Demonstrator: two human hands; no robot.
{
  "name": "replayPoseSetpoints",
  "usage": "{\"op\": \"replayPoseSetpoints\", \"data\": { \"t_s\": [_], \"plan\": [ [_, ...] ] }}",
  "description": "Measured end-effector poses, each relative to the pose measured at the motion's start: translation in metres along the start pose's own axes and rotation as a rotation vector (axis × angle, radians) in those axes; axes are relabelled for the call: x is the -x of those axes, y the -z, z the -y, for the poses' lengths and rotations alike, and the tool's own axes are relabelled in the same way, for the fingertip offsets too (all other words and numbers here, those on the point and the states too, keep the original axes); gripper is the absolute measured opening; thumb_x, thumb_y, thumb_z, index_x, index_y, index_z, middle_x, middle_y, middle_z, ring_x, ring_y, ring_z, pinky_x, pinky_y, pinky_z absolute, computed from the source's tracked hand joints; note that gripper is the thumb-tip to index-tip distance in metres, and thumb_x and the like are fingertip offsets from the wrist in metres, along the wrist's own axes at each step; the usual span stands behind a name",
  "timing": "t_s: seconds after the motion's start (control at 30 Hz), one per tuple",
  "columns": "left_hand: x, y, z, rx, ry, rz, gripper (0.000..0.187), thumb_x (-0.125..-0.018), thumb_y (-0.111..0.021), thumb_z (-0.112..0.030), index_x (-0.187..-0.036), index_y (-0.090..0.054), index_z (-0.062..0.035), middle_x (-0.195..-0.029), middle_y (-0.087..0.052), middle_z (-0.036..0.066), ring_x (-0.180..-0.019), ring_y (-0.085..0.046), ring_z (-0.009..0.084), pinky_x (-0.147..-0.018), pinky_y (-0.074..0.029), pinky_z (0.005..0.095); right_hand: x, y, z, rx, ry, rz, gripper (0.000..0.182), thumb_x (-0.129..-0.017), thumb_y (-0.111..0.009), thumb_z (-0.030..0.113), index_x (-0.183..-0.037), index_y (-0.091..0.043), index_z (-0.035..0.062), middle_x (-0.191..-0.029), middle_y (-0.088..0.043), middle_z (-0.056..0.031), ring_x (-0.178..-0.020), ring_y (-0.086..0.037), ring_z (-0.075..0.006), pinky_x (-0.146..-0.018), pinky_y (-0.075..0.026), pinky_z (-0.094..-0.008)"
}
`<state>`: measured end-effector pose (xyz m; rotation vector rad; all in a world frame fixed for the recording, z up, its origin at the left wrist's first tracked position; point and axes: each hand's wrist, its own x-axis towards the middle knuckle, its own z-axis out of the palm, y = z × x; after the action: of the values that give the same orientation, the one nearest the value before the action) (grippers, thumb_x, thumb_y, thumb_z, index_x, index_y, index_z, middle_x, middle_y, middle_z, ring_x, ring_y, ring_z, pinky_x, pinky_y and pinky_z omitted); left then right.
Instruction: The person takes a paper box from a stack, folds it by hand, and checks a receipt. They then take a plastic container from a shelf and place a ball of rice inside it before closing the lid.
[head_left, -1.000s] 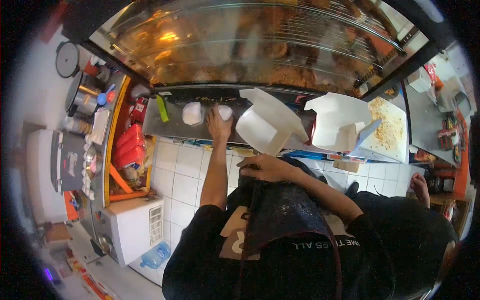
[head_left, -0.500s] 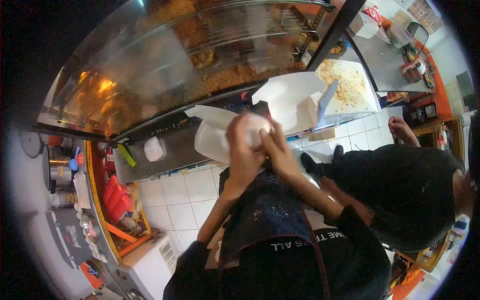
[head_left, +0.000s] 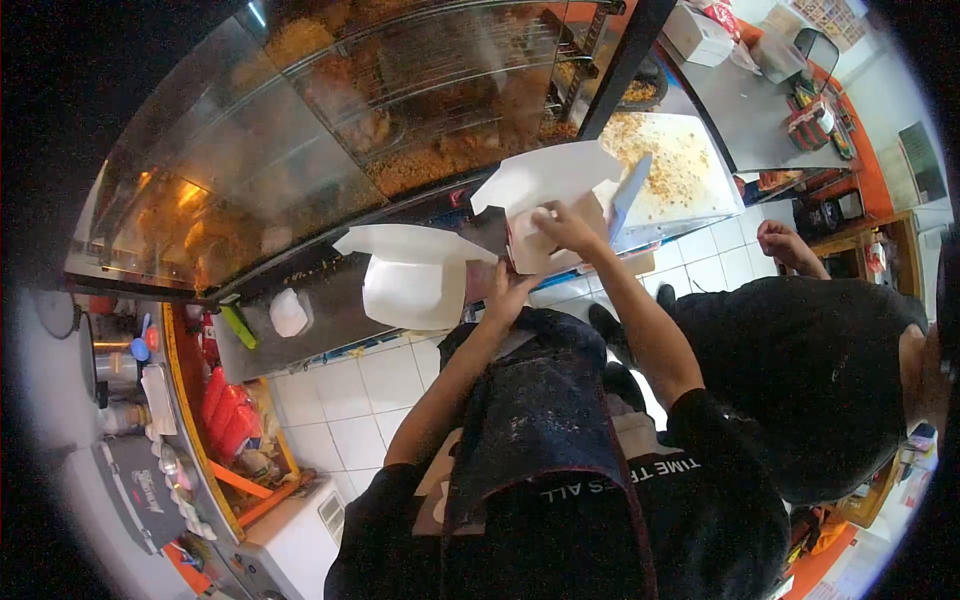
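Forearms [head_left: 648,322] extended, right hand [head_left: 570,230] reaches farther forward than left hand [head_left: 508,297]

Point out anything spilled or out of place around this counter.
Golden-brown crumbs lie scattered loose across the white surface beside the rightmost open box; they look spilled, though that may be normal here.

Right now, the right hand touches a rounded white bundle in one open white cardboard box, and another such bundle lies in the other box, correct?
Not quite: as the head view shows, the right hand touches a rounded white bundle in one open white cardboard box, but the other bundle lies on the grey metal counter, near the bright green object, not in the other box.
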<state>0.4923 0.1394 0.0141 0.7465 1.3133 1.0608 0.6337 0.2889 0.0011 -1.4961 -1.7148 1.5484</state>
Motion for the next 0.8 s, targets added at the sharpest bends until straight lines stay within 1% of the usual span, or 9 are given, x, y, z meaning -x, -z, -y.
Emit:
{"op": "replayPoseSetpoints", "data": {
  "t_s": [0.13, 0.2, 0.33, 0.47, 0.53, 0.63, 0.7, 0.77, 0.8],
  "plan": [
    [0.004, -0.007, -0.016, -0.109, -0.019, -0.041, 0.057, -0.083, -0.071, -0.023, -0.132, -0.051, -0.0019, -0.124, -0.062, 0.012, -0.110, -0.058, 0.0242, -0.097, -0.044, 0.0353, -0.005, -0.012, -0.002, 0.493, 0.072, 0.053, 0.054, -0.095, -0.062, 0.037, -0.132, -0.049, -0.0004, -0.101, -0.067, -0.0221, -0.087, -0.069, -0.0309, -0.073, -0.055, -0.0403],
    [0.016, -0.017, -0.035, -0.094, -0.023, -0.094, 0.056, -0.083, -0.071, -0.022, -0.132, -0.052, -0.0015, -0.123, -0.062, 0.012, -0.110, -0.058, 0.0238, -0.097, -0.043, 0.0349, 0.019, -0.016, 0.009, 0.662, 0.304, -0.310, 0.050, -0.093, -0.063, 0.034, -0.128, -0.055, -0.0012, -0.099, -0.067, -0.0257, -0.092, -0.067, -0.0372, -0.081, -0.053, -0.0430],
    [0.002, -0.013, -0.015, -0.059, -0.078, -0.045, 0.057, -0.084, -0.070, -0.019, -0.134, -0.052, -0.0003, -0.123, -0.063, 0.013, -0.112, -0.058, 0.0233, -0.100, -0.042, 0.0333, 0.021, -0.004, 0.018, 0.652, 0.193, -0.049, 0.047, -0.092, -0.064, 0.031, -0.124, -0.059, -0.0020, -0.099, -0.067, -0.0273, -0.094, -0.066, -0.0421, -0.083, -0.052, -0.0454],
    [0.016, -0.010, -0.010, -0.001, -0.142, -0.093, 0.056, -0.085, -0.071, -0.020, -0.134, -0.053, -0.0003, -0.125, -0.062, 0.012, -0.114, -0.058, 0.0214, -0.099, -0.044, 0.0328, 0.052, 0.005, 0.037, 0.470, 0.301, -0.216, 0.043, -0.093, -0.066, 0.023, -0.126, -0.058, -0.0022, -0.097, -0.069, -0.0210, -0.093, -0.068, -0.0315, -0.079, -0.054, -0.0381],
    [0.038, 0.007, -0.003, -0.151, -0.099, -0.015, 0.042, -0.088, -0.071, -0.017, -0.126, -0.061, -0.0014, -0.103, -0.070, 0.010, -0.093, -0.066, 0.0188, -0.084, -0.052, 0.0305, 0.075, 0.010, 0.054, 0.325, 0.332, -0.208, 0.042, -0.094, -0.065, 0.020, -0.128, -0.056, -0.0018, -0.096, -0.069, -0.0183, -0.091, -0.069, -0.0262, -0.077, -0.054, -0.0347],
    [0.103, 0.048, -0.045, 0.014, -0.029, 0.082, 0.042, -0.092, -0.070, -0.028, -0.123, -0.063, -0.0005, -0.101, -0.071, 0.011, -0.088, -0.067, 0.0183, -0.080, -0.055, 0.0316, 0.117, 0.005, 0.073, 0.008, 0.389, -0.194, 0.036, -0.098, -0.060, 0.016, -0.130, -0.055, 0.0016, -0.094, -0.068, -0.0142, -0.079, -0.067, -0.0201, -0.072, -0.053, -0.0337],
    [0.132, 0.099, -0.055, 0.038, 0.101, -0.057, 0.047, -0.091, -0.069, -0.039, -0.117, -0.066, -0.0006, -0.094, -0.071, 0.010, -0.080, -0.067, 0.0153, -0.071, -0.057, 0.0294, 0.142, -0.003, 0.083, -0.033, 0.359, -0.161, 0.035, -0.100, -0.058, 0.018, -0.132, -0.055, 0.0034, -0.092, -0.068, -0.0127, -0.074, -0.065, -0.0166, -0.070, -0.053, -0.0310],
    [0.152, 0.156, -0.042, 0.007, -0.073, -0.491, 0.032, -0.093, -0.067, -0.037, -0.101, -0.069, -0.0063, -0.079, -0.065, 0.003, -0.061, -0.055, 0.0087, -0.051, -0.042, 0.0223, 0.162, -0.016, 0.085, -0.100, 0.337, -0.105, 0.034, -0.100, -0.057, 0.018, -0.131, -0.055, 0.0037, -0.091, -0.068, -0.0121, -0.073, -0.065, -0.0160, -0.068, -0.052, -0.0307],
    [0.156, 0.190, -0.037, 0.027, -0.094, -0.676, 0.026, -0.091, -0.069, -0.034, -0.094, -0.068, -0.0085, -0.077, -0.063, 0.001, -0.063, -0.054, 0.0076, -0.050, -0.038, 0.0221, 0.172, -0.024, 0.086, -0.152, 0.302, -0.042, 0.034, -0.100, -0.057, 0.017, -0.131, -0.055, 0.0040, -0.090, -0.068, -0.0116, -0.071, -0.064, -0.0154, -0.067, -0.052, -0.0303]
  ]
}}
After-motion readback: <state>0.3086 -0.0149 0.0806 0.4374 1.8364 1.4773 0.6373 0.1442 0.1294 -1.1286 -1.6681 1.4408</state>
